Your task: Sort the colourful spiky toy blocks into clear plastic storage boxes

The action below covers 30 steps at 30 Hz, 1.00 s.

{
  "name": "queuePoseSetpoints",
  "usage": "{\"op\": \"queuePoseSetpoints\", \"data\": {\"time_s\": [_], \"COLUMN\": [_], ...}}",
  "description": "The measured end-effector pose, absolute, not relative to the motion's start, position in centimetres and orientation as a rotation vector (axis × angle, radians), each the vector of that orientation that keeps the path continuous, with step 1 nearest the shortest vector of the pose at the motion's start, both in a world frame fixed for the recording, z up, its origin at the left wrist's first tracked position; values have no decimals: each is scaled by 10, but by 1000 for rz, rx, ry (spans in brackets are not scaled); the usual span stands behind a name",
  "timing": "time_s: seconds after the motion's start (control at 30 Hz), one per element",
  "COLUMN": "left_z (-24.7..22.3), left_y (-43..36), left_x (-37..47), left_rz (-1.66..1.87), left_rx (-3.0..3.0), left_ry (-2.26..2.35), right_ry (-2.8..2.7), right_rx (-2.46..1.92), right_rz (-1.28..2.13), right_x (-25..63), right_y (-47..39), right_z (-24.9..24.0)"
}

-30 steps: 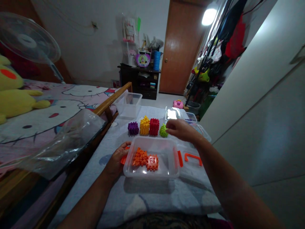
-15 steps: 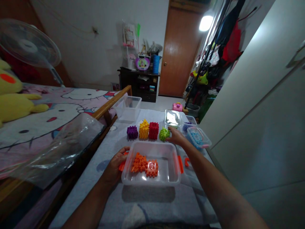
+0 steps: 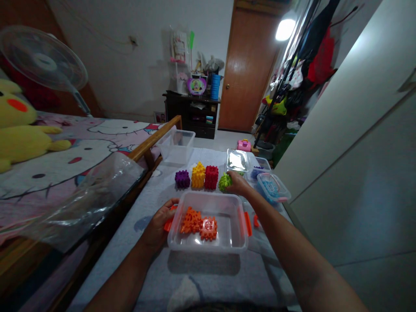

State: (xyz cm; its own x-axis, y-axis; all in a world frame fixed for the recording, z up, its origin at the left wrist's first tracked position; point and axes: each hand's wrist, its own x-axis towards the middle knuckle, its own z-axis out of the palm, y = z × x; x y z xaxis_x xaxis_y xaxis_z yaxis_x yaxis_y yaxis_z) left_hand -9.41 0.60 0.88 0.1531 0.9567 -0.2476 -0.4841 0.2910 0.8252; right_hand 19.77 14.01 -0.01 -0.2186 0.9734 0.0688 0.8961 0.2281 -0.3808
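A clear plastic box (image 3: 227, 246) with orange side latches stands in front of me, holding orange notched pieces (image 3: 208, 228). My left hand (image 3: 161, 220) grips the box at its left latch. Behind the box, my right hand (image 3: 239, 183) is closed on a green block cluster (image 3: 225, 182) at the right end of a row. To the left of it stand a red stack (image 3: 211, 177), a yellow stack (image 3: 198, 175) and a purple stack (image 3: 182, 179).
An empty clear bin (image 3: 177, 149) stands at the back left. Lidded boxes with blue (image 3: 272, 189) and purple pieces sit at the right, beside a clear lid (image 3: 237, 160). A wooden bed rail (image 3: 156, 143) borders the left, a white cabinet (image 3: 364, 173) the right.
The view has shifted slightly. My right hand has closed further round the green cluster, which is turned a little. My left hand keeps its grip on the box.
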Motion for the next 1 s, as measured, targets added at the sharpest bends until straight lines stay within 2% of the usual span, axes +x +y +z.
{"op": "queuePoseSetpoints", "data": {"time_s": [0.5, 0.73, 0.83, 1.0], "left_z": [3, 5, 7, 6], "left_y": [8, 7, 7, 8], "left_x": [-96, -96, -95, -96], "left_rz": [1142, 1141, 1136, 1141], "left_rx": [686, 705, 707, 704], "left_ry": [854, 851, 870, 897], "right_ry": [-2157, -2109, -2087, -2102], "right_rx": [-1704, -1657, -1534, -1243], "right_rz": [379, 398, 543, 1065], "right_x": [200, 215, 213, 191], "right_y": [132, 107, 86, 46], "right_z": [12, 55, 83, 105]}}
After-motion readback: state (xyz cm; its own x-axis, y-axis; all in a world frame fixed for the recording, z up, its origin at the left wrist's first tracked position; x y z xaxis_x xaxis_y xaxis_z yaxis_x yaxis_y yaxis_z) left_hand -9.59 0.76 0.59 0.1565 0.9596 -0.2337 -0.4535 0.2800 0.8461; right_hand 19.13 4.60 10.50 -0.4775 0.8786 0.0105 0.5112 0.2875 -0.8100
